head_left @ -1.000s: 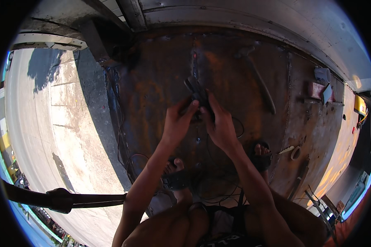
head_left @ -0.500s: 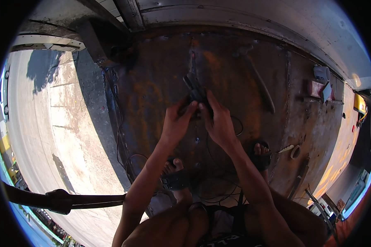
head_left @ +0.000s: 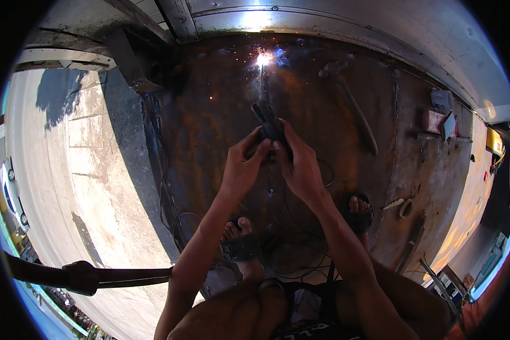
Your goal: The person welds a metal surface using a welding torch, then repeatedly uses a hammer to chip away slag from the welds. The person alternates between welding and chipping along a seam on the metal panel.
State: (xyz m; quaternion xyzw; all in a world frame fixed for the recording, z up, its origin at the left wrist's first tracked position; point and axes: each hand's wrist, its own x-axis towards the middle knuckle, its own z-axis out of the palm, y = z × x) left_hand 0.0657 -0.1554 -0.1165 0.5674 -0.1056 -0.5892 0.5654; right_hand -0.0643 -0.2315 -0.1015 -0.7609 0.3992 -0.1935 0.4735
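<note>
Both of my hands are wrapped around a dark welding electrode holder [head_left: 268,120]. My left hand [head_left: 242,164] grips its left side, with the thumb near the back end. My right hand [head_left: 301,165] closes on the right side, fingers laid along the handle. From the holder's jaws a thin welding rod [head_left: 262,82] points away from me. At its far tip burns a bright welding arc [head_left: 263,59], throwing orange sparks and bluish smoke. The arc meets the rusty brown steel plate floor [head_left: 209,130] along a seam, close to the pale wall panel [head_left: 323,25].
A hammer [head_left: 356,110] lies right of the seam. Farther right are a grey cup [head_left: 442,100], a reddish box [head_left: 433,121] and a tape ring [head_left: 406,208]. Cables [head_left: 311,272] trail near my sandalled feet [head_left: 241,241]. The plate's left edge drops to sunlit pavement [head_left: 119,187].
A bright arc with sparks and smoke has appeared at the rod's tip, lighting the plate and wall. My hands have hardly moved. A white car at far left has shifted downward in the picture.
</note>
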